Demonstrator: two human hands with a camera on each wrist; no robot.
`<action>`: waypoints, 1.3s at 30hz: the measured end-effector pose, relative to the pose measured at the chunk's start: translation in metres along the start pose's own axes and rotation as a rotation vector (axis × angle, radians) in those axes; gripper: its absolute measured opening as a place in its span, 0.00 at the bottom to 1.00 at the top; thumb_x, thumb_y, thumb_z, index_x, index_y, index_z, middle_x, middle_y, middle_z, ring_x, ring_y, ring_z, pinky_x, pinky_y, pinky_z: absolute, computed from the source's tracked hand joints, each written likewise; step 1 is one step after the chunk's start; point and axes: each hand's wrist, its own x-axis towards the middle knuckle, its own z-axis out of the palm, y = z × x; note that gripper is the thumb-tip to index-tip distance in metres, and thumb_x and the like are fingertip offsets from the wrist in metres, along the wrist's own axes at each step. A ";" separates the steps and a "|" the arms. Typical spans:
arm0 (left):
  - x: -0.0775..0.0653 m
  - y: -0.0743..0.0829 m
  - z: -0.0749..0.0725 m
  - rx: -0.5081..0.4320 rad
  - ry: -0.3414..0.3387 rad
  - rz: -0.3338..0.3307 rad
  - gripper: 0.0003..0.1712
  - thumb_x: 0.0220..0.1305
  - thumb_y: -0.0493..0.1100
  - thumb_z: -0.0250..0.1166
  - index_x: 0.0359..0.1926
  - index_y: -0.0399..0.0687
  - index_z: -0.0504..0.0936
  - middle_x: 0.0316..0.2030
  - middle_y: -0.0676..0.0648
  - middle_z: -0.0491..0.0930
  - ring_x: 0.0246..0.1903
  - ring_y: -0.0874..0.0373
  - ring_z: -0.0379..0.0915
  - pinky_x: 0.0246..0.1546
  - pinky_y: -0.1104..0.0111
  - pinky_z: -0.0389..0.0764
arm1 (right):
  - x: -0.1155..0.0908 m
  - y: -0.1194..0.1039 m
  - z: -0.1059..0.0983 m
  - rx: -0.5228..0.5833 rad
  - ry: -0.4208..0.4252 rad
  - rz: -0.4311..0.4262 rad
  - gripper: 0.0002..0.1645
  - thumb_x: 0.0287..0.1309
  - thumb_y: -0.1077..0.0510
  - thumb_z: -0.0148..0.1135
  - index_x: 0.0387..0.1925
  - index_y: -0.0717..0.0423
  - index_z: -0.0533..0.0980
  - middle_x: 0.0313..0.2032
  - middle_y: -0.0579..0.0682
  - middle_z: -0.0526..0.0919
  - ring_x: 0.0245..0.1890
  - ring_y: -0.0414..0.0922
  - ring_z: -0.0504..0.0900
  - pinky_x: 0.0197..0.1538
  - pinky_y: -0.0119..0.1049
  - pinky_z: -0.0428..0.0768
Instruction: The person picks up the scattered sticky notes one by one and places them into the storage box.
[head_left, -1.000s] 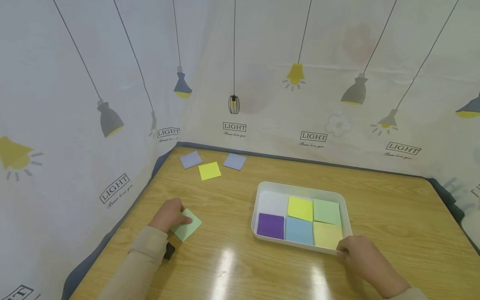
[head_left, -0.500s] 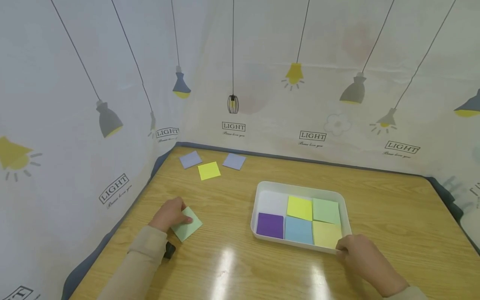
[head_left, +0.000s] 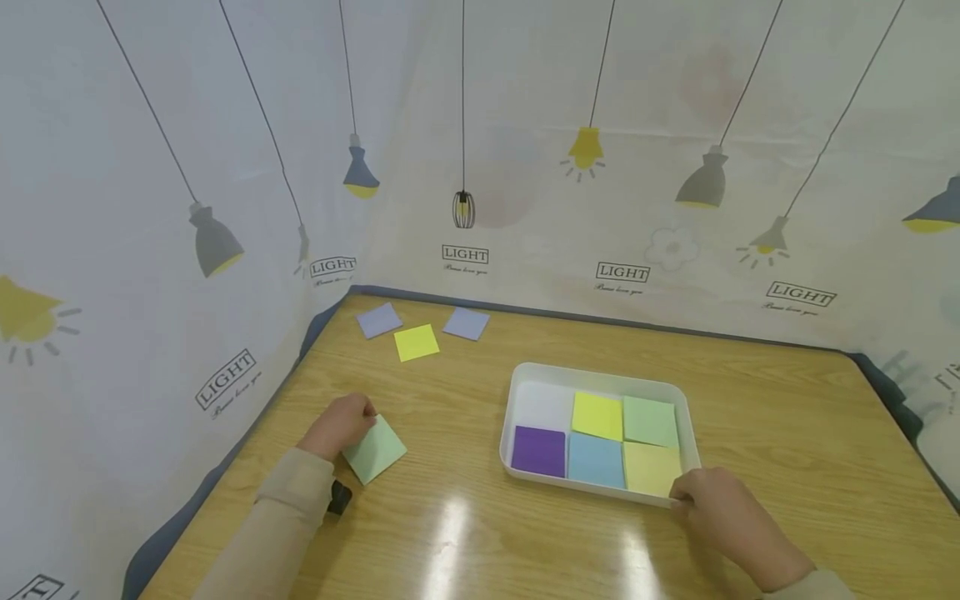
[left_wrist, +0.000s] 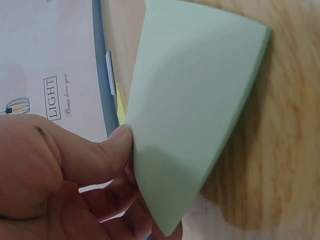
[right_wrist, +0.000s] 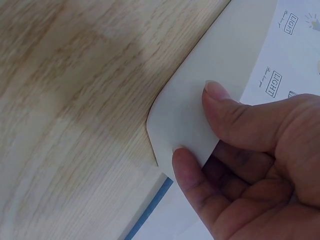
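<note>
My left hand (head_left: 341, 427) holds a light green sticky note pad (head_left: 377, 450) above the left of the table. In the left wrist view, the thumb lies at the edge of the pad (left_wrist: 195, 95), with other fingers partly hidden behind it. A white tray (head_left: 600, 375) stands to the right, with purple (head_left: 538, 452), blue (head_left: 596, 460), pale yellow (head_left: 651, 468), bright yellow (head_left: 597, 415) and green (head_left: 649, 421) pads inside. Its back left spot shows bare tray bottom. With thumb and fingers, my right hand (head_left: 731, 517) grips the tray's front right corner, close up in the right wrist view.
Two lilac pads (head_left: 379, 320) (head_left: 467, 323) and a bright yellow pad (head_left: 416, 342) lie at the table's back left. A small black object (head_left: 340, 497) shows beside the left wrist. A printed curtain (head_left: 525, 167) borders the wooden table (head_left: 450, 542).
My left thumb has slid from the green pad's top face to its edge. The right hand stays at the tray corner, and the head view has shifted slightly.
</note>
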 end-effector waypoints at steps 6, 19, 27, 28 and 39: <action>0.001 0.002 -0.002 0.014 -0.003 0.022 0.14 0.74 0.37 0.55 0.50 0.29 0.81 0.47 0.35 0.83 0.41 0.49 0.79 0.42 0.57 0.83 | 0.000 -0.002 -0.001 0.013 -0.016 0.013 0.10 0.50 0.66 0.72 0.19 0.51 0.83 0.22 0.40 0.81 0.24 0.37 0.69 0.28 0.31 0.74; 0.004 0.026 -0.008 0.088 -0.037 0.091 0.15 0.75 0.37 0.53 0.50 0.31 0.81 0.43 0.39 0.83 0.36 0.52 0.74 0.41 0.59 0.79 | 0.000 -0.002 -0.002 0.034 -0.033 0.025 0.12 0.52 0.66 0.71 0.18 0.50 0.82 0.21 0.40 0.79 0.23 0.36 0.68 0.28 0.30 0.73; 0.012 0.051 -0.006 0.084 -0.044 0.120 0.11 0.76 0.38 0.54 0.41 0.37 0.82 0.36 0.44 0.79 0.33 0.55 0.70 0.34 0.66 0.73 | -0.001 -0.001 -0.001 0.030 -0.021 0.022 0.11 0.51 0.66 0.72 0.20 0.50 0.82 0.22 0.40 0.82 0.24 0.36 0.70 0.29 0.31 0.76; 0.013 0.054 -0.006 0.084 -0.046 0.120 0.12 0.76 0.38 0.54 0.41 0.37 0.82 0.36 0.44 0.79 0.32 0.56 0.70 0.34 0.66 0.73 | 0.000 0.000 0.000 0.026 -0.019 0.022 0.10 0.51 0.66 0.73 0.20 0.50 0.83 0.23 0.40 0.82 0.24 0.36 0.71 0.29 0.32 0.76; 0.020 0.082 -0.009 0.124 -0.069 0.170 0.14 0.76 0.38 0.54 0.50 0.35 0.83 0.49 0.40 0.84 0.41 0.53 0.78 0.45 0.59 0.83 | 0.000 0.002 0.004 0.007 0.008 0.011 0.09 0.50 0.65 0.74 0.21 0.51 0.83 0.23 0.41 0.84 0.24 0.37 0.72 0.29 0.34 0.77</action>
